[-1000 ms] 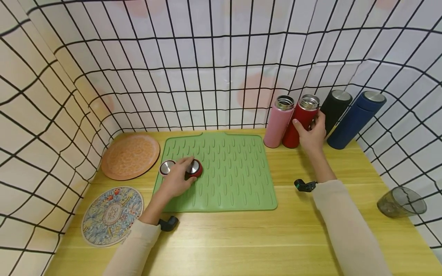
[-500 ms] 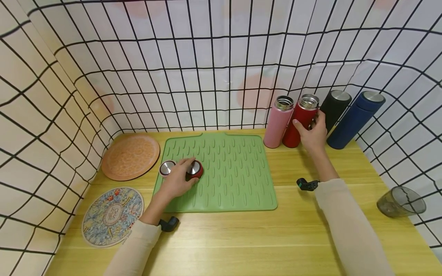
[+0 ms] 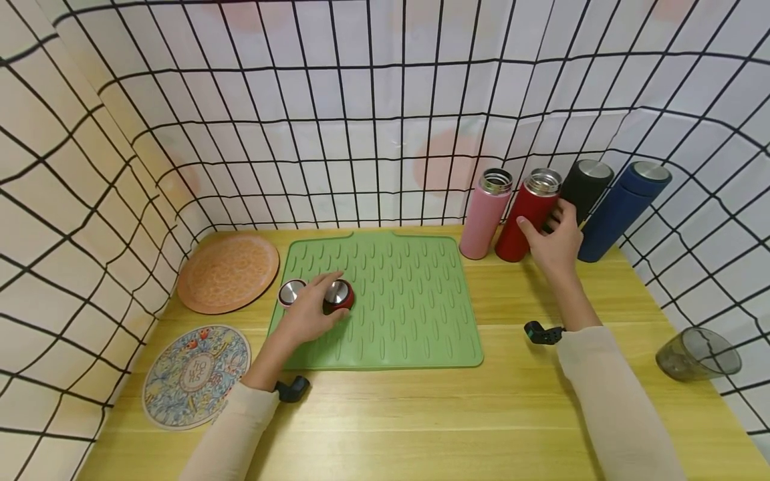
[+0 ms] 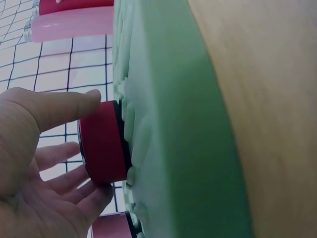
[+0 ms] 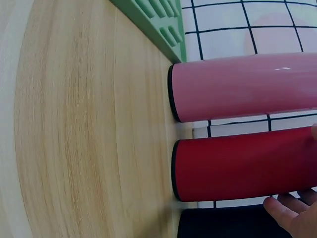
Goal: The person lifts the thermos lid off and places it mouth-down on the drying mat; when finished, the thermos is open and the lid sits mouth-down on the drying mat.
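Observation:
On the green ribbed mat (image 3: pixel 409 307), a red lid with a silver top (image 3: pixel 337 292) sits between the thumb and fingers of my left hand (image 3: pixel 308 310). Those fingers are spread loosely; in the left wrist view the thumb lies at the upper edge of the lid. A pink-rimmed lid (image 3: pixel 291 292) is beside it, partly covered by the hand. My right hand (image 3: pixel 556 247) grips a lidless red thermos bottle (image 3: pixel 528 214), thumb on its near side and fingers reaching around its right. To its left stands a lidless pink thermos bottle (image 3: pixel 484 217).
A black bottle (image 3: pixel 586 184) and a blue bottle (image 3: pixel 628 204), both capped, stand close to the right hand. Beyond them lies a smoky glass (image 3: pixel 698 353). Two round mats, an orange one (image 3: pixel 228 274) and a patterned one (image 3: pixel 195 377), are at the left. Black wire grid encloses the table.
The right hand and the red bottle have shifted slightly right, away from the pink bottle. The left hand's thumb and index have spread a little wider around the red lid, which stays in place.

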Tool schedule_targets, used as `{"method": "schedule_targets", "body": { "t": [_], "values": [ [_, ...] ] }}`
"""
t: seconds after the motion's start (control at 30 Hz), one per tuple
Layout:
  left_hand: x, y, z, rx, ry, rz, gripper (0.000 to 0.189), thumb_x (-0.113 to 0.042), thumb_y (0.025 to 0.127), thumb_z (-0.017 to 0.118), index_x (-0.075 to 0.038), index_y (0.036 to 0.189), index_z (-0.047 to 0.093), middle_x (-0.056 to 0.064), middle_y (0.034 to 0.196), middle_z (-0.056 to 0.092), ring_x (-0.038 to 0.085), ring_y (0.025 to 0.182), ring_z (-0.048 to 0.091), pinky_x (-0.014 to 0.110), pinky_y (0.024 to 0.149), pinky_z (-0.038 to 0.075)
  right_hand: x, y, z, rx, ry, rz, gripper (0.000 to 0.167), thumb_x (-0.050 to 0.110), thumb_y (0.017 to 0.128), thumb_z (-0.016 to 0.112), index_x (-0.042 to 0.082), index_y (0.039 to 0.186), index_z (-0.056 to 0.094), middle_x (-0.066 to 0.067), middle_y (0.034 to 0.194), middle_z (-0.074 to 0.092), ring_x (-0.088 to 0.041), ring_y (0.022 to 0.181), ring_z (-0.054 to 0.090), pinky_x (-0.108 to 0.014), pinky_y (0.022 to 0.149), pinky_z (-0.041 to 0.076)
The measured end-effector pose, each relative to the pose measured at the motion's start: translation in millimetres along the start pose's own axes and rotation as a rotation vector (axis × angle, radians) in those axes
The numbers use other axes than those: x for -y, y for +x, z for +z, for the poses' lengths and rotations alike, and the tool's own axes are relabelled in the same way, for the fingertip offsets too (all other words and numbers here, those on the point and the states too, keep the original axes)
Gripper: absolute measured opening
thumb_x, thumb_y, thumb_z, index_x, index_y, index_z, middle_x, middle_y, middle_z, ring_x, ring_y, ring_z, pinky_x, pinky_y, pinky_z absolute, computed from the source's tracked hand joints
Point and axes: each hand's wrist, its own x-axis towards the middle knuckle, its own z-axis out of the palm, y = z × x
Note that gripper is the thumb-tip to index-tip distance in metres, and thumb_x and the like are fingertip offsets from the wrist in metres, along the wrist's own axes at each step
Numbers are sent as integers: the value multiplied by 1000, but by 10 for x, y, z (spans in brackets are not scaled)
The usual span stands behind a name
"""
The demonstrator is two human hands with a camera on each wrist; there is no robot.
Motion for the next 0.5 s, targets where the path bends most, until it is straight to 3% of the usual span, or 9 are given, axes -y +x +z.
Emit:
{"method": "schedule_targets", "body": {
  "t": [0.23,0.5],
  "values": [
    [4,-15,-21,-7,-10,33,74,-25,93,79,-10,156,44,18,156,47,42,134,55,59,104,52,-15,-3,-50,-37,-27,-5,70,41,93,75,19,153,45,-9,152,55,-27,135,59,-46,111,50],
    [-4,-17,-42,-9,-21,59,70,-26,95,77,-9,155,45,19,156,47,41,129,60,56,100,55,-53,51,-31,24,3,-30,70,36,98,70,18,158,39,-10,159,47,-30,142,52,-47,116,44]
  ]
}}
